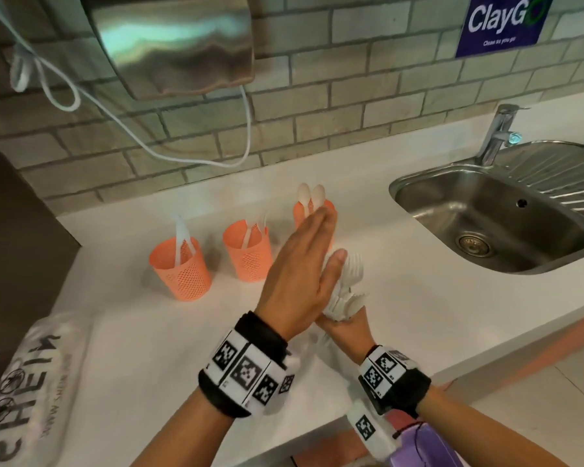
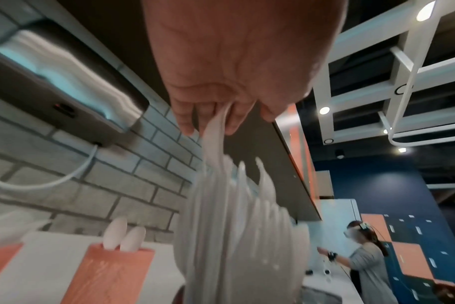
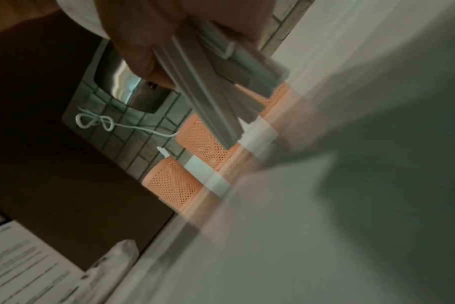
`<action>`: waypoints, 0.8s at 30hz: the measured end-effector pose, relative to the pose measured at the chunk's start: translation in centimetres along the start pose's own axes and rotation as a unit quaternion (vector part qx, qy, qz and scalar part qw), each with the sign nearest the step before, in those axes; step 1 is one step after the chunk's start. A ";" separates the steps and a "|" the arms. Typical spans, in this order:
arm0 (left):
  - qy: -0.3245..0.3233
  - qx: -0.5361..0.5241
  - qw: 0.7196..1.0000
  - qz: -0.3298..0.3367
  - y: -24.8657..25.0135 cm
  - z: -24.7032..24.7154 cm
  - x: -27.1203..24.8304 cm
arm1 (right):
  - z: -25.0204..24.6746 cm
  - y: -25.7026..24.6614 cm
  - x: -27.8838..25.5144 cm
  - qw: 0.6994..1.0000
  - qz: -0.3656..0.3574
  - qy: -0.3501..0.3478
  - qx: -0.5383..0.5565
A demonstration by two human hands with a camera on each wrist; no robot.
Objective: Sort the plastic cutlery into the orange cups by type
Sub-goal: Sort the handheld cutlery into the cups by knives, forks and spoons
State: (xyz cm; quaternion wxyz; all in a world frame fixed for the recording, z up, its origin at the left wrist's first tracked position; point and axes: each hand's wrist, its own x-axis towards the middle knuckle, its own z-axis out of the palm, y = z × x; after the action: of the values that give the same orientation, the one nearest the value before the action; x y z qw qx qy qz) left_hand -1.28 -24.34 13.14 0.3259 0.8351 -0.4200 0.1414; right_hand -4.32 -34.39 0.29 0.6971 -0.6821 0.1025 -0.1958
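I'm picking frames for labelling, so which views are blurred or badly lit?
Head view: sharp, evenly lit, glare on the hand dryer. Left wrist view: the bundle of cutlery smears with motion. Right wrist view: dim, counter heavily blurred, orange cups readable.

Three cups [image 1: 247,251] stand in a row left of the sink [image 1: 486,210].

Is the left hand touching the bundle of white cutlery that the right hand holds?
Touching. In the left wrist view one white piece runs up between the fingers of the left hand, out of the bundle gripped by the right hand.
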 end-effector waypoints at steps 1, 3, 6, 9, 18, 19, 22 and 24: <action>-0.042 0.007 0.999 -0.009 -0.1 0.9 0.2 | -0.2 -0.1 -0.1 1.000 -0.004 -0.011 -0.008; -0.125 0.030 0.992 -0.015 -0.5 2.6 -0.2 | -0.4 -0.3 -0.3 0.999 -0.015 -0.035 -0.032; -0.176 0.085 0.981 0.006 -0.7 4.1 -1.0 | -0.8 -0.4 -0.4 0.994 -0.049 -0.058 -0.080; -0.153 0.081 0.985 -0.012 -0.8 4.0 -0.6 | -0.9 -0.2 -0.3 0.994 -0.046 -0.063 -0.075; -0.130 0.137 0.982 0.018 -0.3 4.1 -0.9 | -0.7 -1.2 0.0 0.989 -0.060 -0.078 -0.108; -0.086 0.091 0.992 0.008 -0.4 3.7 -0.9 | -0.9 -1.7 0.2 0.994 -0.057 -0.074 -0.063; 0.075 -0.124 0.985 -0.089 -0.9 2.1 -1.1 | -1.6 -3.6 1.7 0.999 -0.023 -0.031 0.037; 0.111 -0.282 0.930 -0.210 -1.4 1.9 -1.4 | -1.9 -5.2 3.0 0.998 -0.014 -0.016 0.066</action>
State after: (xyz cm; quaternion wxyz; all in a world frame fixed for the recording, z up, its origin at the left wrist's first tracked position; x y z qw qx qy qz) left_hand -1.10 -24.10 10.42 0.6145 0.7571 -0.2186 0.0373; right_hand -3.05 -37.31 5.72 0.7389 -0.6394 0.0686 -0.2013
